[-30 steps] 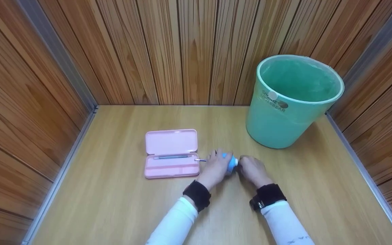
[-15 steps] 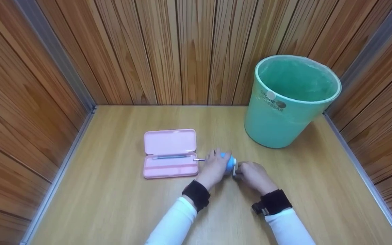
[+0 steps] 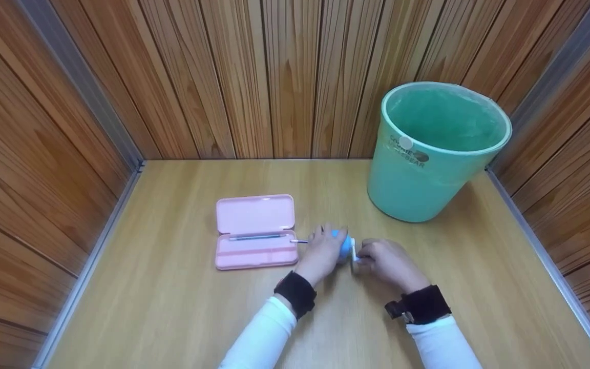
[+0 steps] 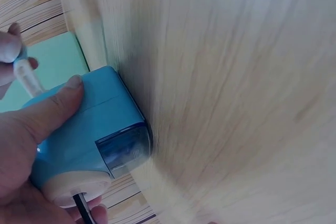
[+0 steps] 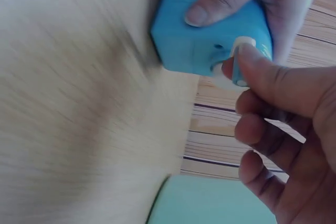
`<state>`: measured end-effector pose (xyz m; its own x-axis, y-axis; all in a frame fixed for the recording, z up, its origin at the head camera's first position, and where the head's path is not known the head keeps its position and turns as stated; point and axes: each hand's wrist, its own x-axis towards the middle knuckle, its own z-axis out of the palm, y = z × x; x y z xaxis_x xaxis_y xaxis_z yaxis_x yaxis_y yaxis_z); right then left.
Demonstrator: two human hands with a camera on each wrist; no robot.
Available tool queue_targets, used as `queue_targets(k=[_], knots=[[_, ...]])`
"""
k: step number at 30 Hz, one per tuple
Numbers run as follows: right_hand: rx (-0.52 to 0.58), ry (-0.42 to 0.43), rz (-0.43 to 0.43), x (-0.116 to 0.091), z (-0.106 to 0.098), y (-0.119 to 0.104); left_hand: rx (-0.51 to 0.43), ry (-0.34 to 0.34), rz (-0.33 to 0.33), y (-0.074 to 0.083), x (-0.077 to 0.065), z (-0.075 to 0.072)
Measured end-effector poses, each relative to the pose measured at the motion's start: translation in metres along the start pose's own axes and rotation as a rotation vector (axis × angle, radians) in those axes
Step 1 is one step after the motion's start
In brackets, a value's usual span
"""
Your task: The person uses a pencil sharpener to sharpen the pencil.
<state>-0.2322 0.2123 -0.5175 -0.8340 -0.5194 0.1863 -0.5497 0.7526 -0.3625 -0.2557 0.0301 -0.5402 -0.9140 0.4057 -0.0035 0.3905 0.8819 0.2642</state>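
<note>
A blue hand-crank pencil sharpener (image 4: 84, 114) sits on the table, its clear dark shavings drawer (image 4: 126, 151) showing in the left wrist view. My left hand (image 3: 320, 253) grips its body from above, thumb across one side. A dark pencil (image 4: 83, 208) sticks out of the sharpener's round front, and in the head view it points left over the pencil case's edge. With thumb and index finger my right hand (image 3: 387, 262) pinches the small knob (image 5: 239, 72) of the white crank (image 3: 354, 250); its other fingers curl loosely beside it.
An open pink pencil case (image 3: 256, 260) lies just left of the sharpener, holding a thin pencil (image 3: 257, 237). At the back right stands a green bin (image 3: 407, 184) with a liner. Wood-panelled walls (image 3: 295, 77) enclose the back and sides of the table.
The crank has turned, its arm now showing downward beside the sharpener, and my right hand and wrist have shifted a little rightward with it. My left hand stays on the sharpener.
</note>
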Motion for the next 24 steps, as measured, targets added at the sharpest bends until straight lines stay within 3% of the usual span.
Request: queue_targets(k=[7, 15, 20, 24], knots=[[0.095, 0.007, 0.029, 0.007, -0.013, 0.002, -0.046, -0.038, -0.028, -0.001, 0.000, -0.001], [0.130, 0.022, 0.035, 0.010, -0.014, 0.007, -0.101, -0.054, -0.044, -0.004, -0.001, -0.003], [0.124, 0.083, 0.015, 0.012, -0.012, 0.010, -0.087, -0.045, -0.053, -0.003, -0.001, -0.003], [0.085, 0.145, -0.016, 0.018, -0.012, 0.015, -0.006, -0.013, -0.003, -0.002, 0.001, -0.001]])
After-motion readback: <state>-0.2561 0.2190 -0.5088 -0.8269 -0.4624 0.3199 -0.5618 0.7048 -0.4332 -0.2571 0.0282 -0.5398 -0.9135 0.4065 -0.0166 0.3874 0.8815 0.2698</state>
